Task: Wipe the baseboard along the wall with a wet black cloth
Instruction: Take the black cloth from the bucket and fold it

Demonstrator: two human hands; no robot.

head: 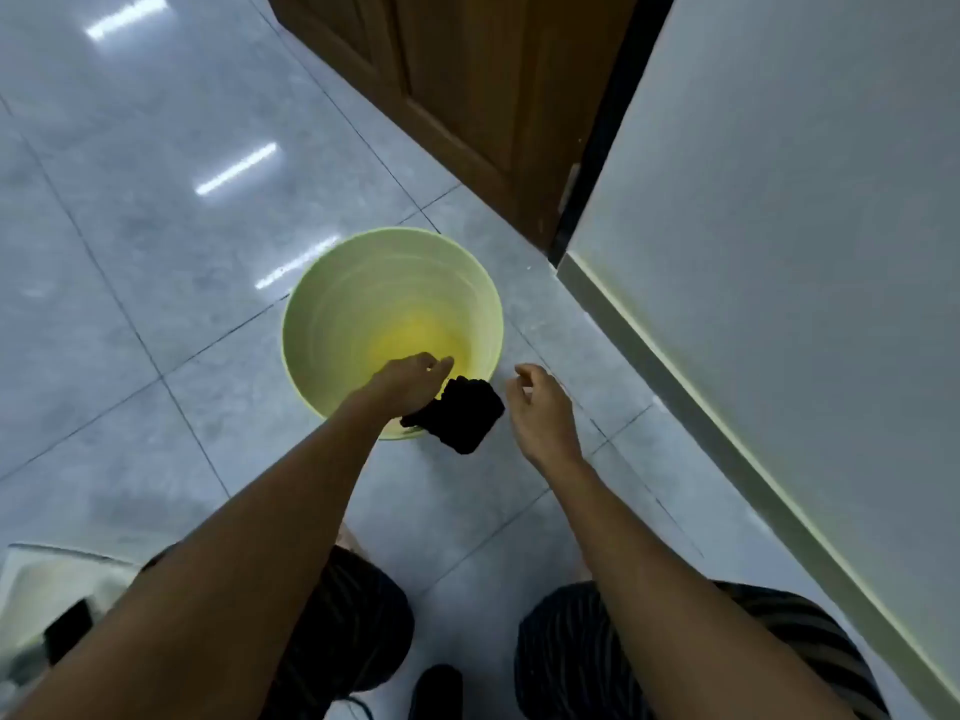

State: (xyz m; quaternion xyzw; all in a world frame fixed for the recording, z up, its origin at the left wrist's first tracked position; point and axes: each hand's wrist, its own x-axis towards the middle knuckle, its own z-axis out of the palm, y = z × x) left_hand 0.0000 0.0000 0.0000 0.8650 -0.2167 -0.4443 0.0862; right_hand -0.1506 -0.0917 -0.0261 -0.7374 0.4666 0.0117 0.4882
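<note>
A pale green bucket (332, 304) stands on the tiled floor ahead of me. My left hand (410, 384) reaches over its near rim and grips a bunched black cloth (462, 415), which hangs over the bucket's right front edge. To the right of the cloth hovers my right hand (540, 407), fingers loosely curled and holding nothing, a short gap away from the cloth. The pale baseboard (691, 387) runs diagonally along the foot of the white wall (779, 200) on the right.
A brown wooden door (467, 85) stands beyond the bucket, with a dark gap at its right side. My knees in striped dark shorts (571, 641) are at the bottom. A white object (47, 595) sits at the lower left on the glossy grey tiles (156, 226).
</note>
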